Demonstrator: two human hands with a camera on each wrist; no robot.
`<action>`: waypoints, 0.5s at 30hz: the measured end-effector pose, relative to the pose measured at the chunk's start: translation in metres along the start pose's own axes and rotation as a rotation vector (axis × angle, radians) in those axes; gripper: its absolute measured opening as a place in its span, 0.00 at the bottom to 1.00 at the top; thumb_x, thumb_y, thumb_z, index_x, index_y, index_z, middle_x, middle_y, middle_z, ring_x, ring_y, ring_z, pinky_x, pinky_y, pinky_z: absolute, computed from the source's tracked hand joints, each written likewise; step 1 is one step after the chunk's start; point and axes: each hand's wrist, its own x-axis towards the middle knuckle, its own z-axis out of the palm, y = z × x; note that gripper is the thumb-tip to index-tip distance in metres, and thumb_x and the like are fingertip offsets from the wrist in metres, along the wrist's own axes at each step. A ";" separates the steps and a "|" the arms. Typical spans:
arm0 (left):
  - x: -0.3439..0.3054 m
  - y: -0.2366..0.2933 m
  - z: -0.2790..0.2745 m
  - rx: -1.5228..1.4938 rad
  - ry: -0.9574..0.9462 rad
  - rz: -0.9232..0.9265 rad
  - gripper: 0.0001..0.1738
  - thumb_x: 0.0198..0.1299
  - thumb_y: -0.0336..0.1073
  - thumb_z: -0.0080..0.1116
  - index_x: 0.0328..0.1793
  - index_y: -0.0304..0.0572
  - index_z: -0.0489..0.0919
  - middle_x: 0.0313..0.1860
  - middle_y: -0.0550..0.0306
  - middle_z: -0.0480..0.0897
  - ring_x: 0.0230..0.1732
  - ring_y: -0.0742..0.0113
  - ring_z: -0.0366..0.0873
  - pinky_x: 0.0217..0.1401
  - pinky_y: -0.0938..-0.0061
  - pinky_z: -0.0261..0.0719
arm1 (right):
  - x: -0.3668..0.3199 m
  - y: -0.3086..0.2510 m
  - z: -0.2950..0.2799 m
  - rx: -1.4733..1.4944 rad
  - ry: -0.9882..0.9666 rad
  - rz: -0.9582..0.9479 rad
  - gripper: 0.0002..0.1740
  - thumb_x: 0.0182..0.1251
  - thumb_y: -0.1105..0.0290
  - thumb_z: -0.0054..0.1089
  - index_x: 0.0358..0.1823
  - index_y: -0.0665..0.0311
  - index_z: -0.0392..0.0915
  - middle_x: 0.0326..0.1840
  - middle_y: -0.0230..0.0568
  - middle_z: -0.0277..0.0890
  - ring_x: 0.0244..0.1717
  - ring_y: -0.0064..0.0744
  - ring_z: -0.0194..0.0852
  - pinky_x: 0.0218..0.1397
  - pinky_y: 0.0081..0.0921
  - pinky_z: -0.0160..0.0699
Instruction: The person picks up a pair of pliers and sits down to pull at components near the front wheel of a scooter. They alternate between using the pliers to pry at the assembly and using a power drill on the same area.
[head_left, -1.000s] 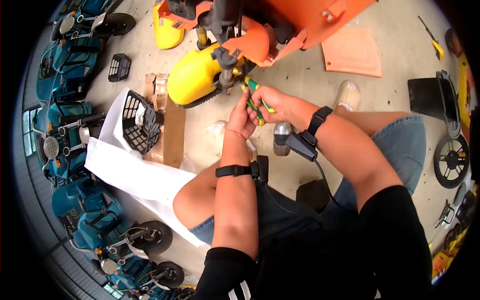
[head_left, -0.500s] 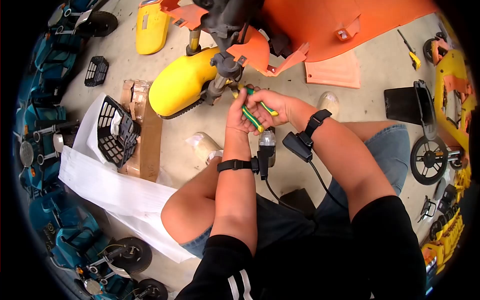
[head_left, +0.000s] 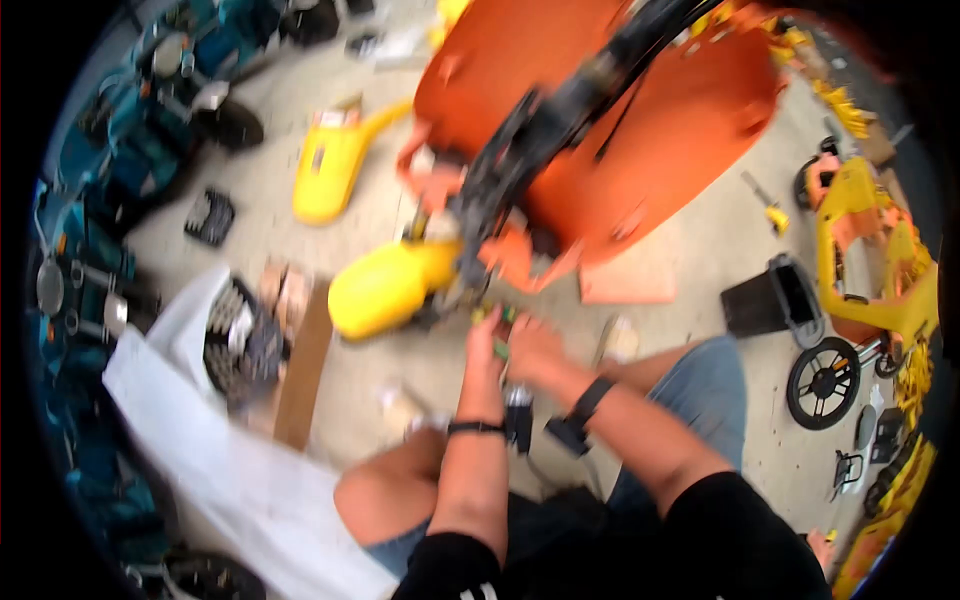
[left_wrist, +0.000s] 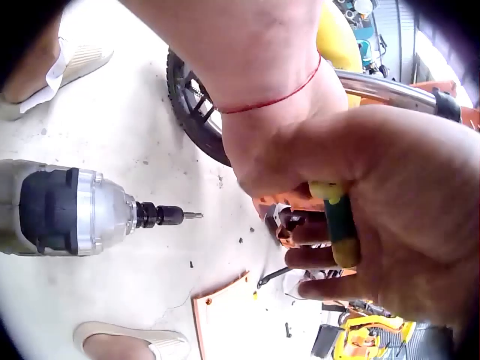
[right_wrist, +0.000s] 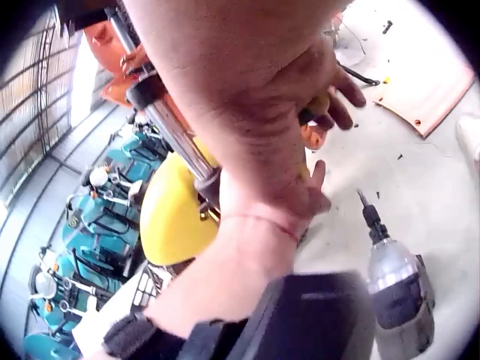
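In the blurred head view both hands meet just below the scooter's front end. My right hand (head_left: 532,350) grips green-and-yellow-handled pliers (left_wrist: 342,229); one handle lies across its palm, its fingers loosely bent around it. My left hand (head_left: 486,345), with a red string at the wrist (left_wrist: 277,101), is close against the right and holds the same pliers, its fingers mostly hidden in the left wrist view. The pliers' head is hidden. Beside the hands are the yellow front fender (head_left: 380,290) and a metal fork tube (right_wrist: 176,135).
A power drill (left_wrist: 56,210) stands below the hands, bit exposed. The orange body panel (head_left: 600,130) rises ahead. At left are a cardboard piece (head_left: 303,375), white wrapping (head_left: 200,420) and black baskets; a black bin (head_left: 765,305) and yellow scooter frame (head_left: 840,270) are at right.
The head view has tilted up and blurred, so the scooter and hands appear lower. Both hands stay together at the pliers, whose handles show less than before.
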 end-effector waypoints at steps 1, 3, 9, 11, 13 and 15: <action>-0.010 0.007 0.010 0.086 0.025 -0.018 0.12 0.64 0.41 0.62 0.47 0.44 0.81 0.39 0.60 0.83 0.40 0.67 0.78 0.45 0.69 0.76 | -0.001 -0.004 0.012 -0.071 0.153 0.022 0.49 0.50 0.56 0.70 0.69 0.73 0.56 0.65 0.54 0.66 0.65 0.51 0.66 0.63 0.58 0.65; -0.008 0.007 0.005 0.056 0.025 -0.021 0.12 0.64 0.37 0.62 0.48 0.38 0.81 0.41 0.54 0.84 0.40 0.62 0.82 0.45 0.66 0.79 | 0.011 -0.009 0.030 -0.100 0.177 0.070 0.50 0.55 0.54 0.66 0.73 0.73 0.52 0.67 0.56 0.63 0.65 0.53 0.64 0.63 0.67 0.60; 0.004 0.008 -0.003 0.280 0.113 0.082 0.16 0.62 0.42 0.66 0.43 0.35 0.83 0.37 0.54 0.83 0.37 0.63 0.78 0.40 0.63 0.77 | -0.006 -0.021 0.017 -0.184 0.209 0.125 0.45 0.65 0.52 0.58 0.73 0.74 0.51 0.65 0.58 0.64 0.63 0.52 0.66 0.61 0.60 0.66; 0.002 0.006 -0.008 0.296 0.125 0.047 0.18 0.61 0.45 0.67 0.44 0.36 0.84 0.38 0.55 0.82 0.41 0.62 0.77 0.44 0.62 0.77 | 0.013 -0.011 0.037 -0.019 0.176 0.092 0.43 0.65 0.53 0.59 0.70 0.76 0.54 0.61 0.60 0.67 0.59 0.50 0.71 0.57 0.51 0.73; -0.012 0.018 0.000 0.456 0.149 -0.044 0.22 0.62 0.51 0.64 0.46 0.36 0.84 0.39 0.55 0.81 0.42 0.60 0.77 0.46 0.61 0.77 | 0.015 -0.007 0.049 -0.031 0.282 0.049 0.35 0.67 0.56 0.58 0.65 0.76 0.60 0.54 0.60 0.72 0.50 0.47 0.78 0.46 0.36 0.82; -0.022 0.041 -0.007 0.930 0.263 -0.288 0.35 0.66 0.62 0.51 0.56 0.32 0.79 0.48 0.42 0.83 0.51 0.51 0.79 0.50 0.57 0.77 | 0.010 -0.006 0.048 0.063 0.300 0.031 0.30 0.67 0.56 0.56 0.61 0.71 0.64 0.51 0.55 0.74 0.47 0.45 0.79 0.48 0.37 0.80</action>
